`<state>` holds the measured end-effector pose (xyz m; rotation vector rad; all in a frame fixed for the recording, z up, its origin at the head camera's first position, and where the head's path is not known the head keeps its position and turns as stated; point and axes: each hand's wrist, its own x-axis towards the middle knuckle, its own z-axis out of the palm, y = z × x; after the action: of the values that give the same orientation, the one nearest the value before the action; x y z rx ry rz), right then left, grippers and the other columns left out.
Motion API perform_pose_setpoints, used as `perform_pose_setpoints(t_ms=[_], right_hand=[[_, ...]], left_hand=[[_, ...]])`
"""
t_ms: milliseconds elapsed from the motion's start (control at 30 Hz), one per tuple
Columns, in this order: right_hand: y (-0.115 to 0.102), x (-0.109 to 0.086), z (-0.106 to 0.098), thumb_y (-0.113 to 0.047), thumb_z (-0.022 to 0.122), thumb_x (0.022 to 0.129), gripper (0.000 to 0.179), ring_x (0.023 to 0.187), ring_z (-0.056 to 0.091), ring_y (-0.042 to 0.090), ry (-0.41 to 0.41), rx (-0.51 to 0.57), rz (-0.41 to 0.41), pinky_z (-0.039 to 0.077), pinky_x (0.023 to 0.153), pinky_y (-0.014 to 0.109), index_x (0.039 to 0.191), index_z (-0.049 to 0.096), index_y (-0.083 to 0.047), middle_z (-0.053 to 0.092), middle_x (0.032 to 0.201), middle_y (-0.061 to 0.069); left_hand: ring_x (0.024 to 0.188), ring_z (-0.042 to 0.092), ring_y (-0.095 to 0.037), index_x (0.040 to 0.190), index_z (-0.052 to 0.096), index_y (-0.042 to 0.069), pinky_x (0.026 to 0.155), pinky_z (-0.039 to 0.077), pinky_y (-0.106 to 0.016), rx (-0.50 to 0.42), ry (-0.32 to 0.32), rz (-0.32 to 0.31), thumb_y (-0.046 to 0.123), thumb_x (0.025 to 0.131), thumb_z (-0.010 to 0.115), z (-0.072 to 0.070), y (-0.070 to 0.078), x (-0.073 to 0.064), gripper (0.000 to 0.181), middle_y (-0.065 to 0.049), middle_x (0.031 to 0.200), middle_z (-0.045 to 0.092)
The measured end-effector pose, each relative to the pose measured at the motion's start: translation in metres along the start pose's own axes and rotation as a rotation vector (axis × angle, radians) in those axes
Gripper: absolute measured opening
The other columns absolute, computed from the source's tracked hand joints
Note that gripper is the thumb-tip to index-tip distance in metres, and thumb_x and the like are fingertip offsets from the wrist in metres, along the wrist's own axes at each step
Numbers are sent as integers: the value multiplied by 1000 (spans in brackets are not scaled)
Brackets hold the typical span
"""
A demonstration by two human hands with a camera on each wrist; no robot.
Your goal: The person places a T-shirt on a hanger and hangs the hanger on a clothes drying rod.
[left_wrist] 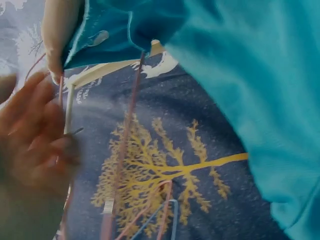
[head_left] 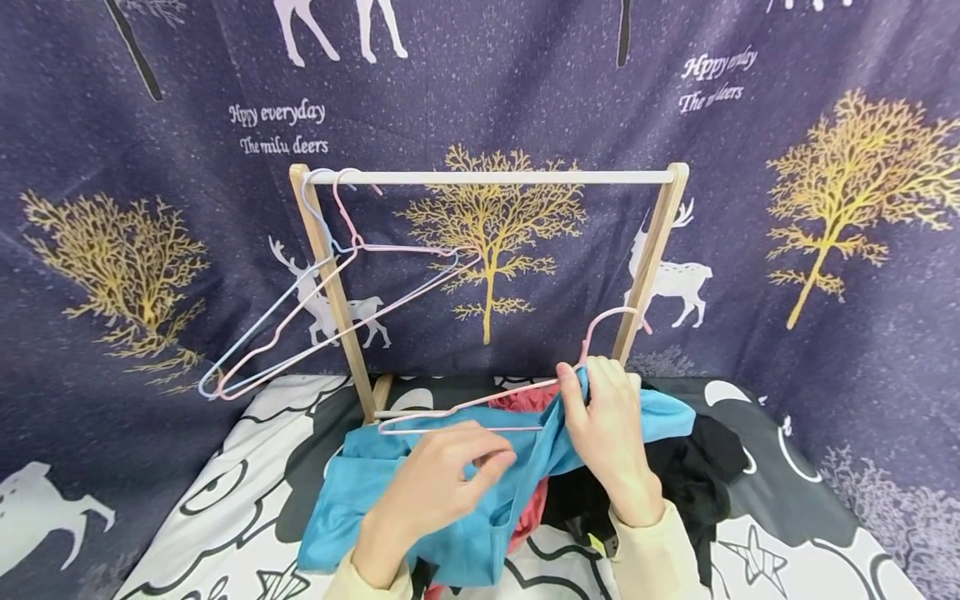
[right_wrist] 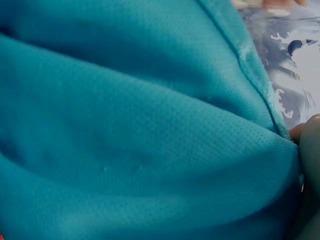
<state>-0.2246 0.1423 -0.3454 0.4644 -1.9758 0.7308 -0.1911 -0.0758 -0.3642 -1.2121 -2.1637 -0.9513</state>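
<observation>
A blue garment (head_left: 352, 500) lies spread in front of me, part of it lifted towards the right. At its raised edge my right hand (head_left: 607, 417) pinches the cloth together with a pink hanger (head_left: 619, 310), just below the hook. One end of that hanger points left above the garment, while its right part is hidden by cloth and hand. My left hand (head_left: 446, 475) hovers over the garment, fingers loosely bent and holding nothing; it is blurred in the left wrist view. Folds of the blue garment (right_wrist: 140, 125) fill most of the right wrist view.
A small rack with a white bar (head_left: 487, 177) and wooden posts stands behind. From its left end hang another pink hanger (head_left: 288, 321) and a light blue hanger (head_left: 258, 325). Red cloth (head_left: 531, 517) and black cloth (head_left: 701, 467) lie beneath the garment on a patterned sheet (head_left: 247, 492).
</observation>
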Motion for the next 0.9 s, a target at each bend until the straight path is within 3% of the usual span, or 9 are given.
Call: perform_pose_setpoints(t_ms=[67,133,233,367,467,567,733,900], right_hand=[[3,2,-3,-22,56,99,37,67,50,30,21,10,2,27,63,39,67,41,-12,39,64,2],[6,4,-6,-21,57,99,36,68,50,30,38,16,10,27,63,39,67,42,-11,40,64,2],[9,5,-9,-20,58,98,34,70,50,30,60,22,26,28,64,39,69,45,-10,42,65,3],[13,4,-13,-20,58,98,29,72,51,31,82,31,40,30,65,40,73,52,-7,48,67,6],[18,5,-16,-20,57,98,28,73,53,33,102,33,55,32,66,42,75,55,-5,51,68,9],[23,4,-21,-20,56,98,30,72,53,35,122,28,83,33,65,44,72,51,-5,48,66,10],[29,3,-29,-17,56,95,32,65,50,36,125,15,111,33,60,42,67,45,-7,42,63,10],[32,4,-33,-16,55,95,27,64,51,37,105,10,126,34,59,42,70,51,-5,47,66,11]], left_hand=[[79,56,4,101,73,23,72,48,-21,-78,-190,-139,35,101,55,3,-1,1,22,19,90,64],[76,56,6,100,74,24,72,48,-18,-132,-345,-218,39,100,56,8,-3,2,24,22,88,63],[67,54,6,91,75,23,65,46,-16,-214,-514,-222,39,98,59,14,-6,3,24,22,78,61],[56,45,6,74,70,22,55,41,-15,-241,-614,-230,45,94,62,14,-4,-2,32,23,65,51],[50,36,3,59,54,20,49,33,-17,-198,-610,-261,51,91,64,8,-5,-5,45,21,59,36],[49,27,-3,56,35,17,48,26,-21,-140,-563,-311,54,89,65,-1,-9,-9,57,13,59,24],[54,29,-3,58,34,21,53,27,-21,-29,-441,-373,56,90,62,-22,-17,-19,55,13,62,26],[53,25,-1,58,30,20,52,26,-19,36,-267,-346,53,88,66,-42,-25,-24,57,15,61,22]])
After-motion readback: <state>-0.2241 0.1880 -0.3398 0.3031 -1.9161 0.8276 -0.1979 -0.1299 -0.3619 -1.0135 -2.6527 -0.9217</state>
